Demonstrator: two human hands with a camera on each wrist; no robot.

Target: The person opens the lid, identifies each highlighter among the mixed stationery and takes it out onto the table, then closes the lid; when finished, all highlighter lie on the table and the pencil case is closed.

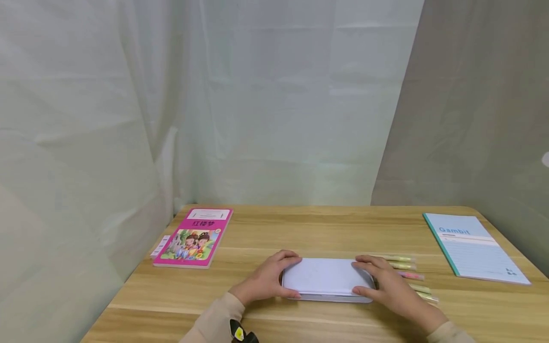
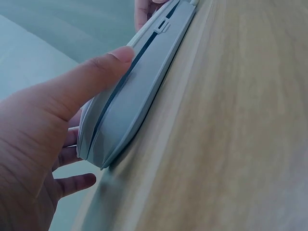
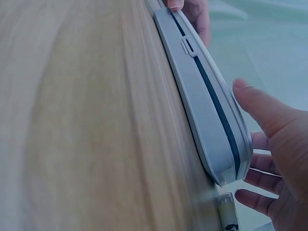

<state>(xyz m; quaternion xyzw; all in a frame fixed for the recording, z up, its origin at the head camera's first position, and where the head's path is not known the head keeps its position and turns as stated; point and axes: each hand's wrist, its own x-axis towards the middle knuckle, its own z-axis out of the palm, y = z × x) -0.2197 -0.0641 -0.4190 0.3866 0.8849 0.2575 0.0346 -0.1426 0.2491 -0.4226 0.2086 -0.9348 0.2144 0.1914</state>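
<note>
A flat white pencil case [image 1: 319, 276] with a small front clasp [image 3: 189, 47] lies on the table before me. A thin dark gap runs along its front between lid and base. My left hand [image 1: 271, 278] holds the left end, its thumb [image 2: 108, 65] against the lid's front edge and fingers behind. At the other end is my right hand [image 1: 386, 286], fingers spread around the corner. In the right wrist view its thumb [image 3: 260, 103] stands slightly off the lid. The case hides some of the right fingertips.
Several pale pens and one pink pen [image 1: 411, 276] lie right of the case, partly behind my right hand. A pink picture-covered book [image 1: 193, 238] sits at the left, over a small white item [image 1: 159, 247]. A light blue notebook [image 1: 478, 250] lies at the right. Curtains [image 1: 283, 105] hang behind the table.
</note>
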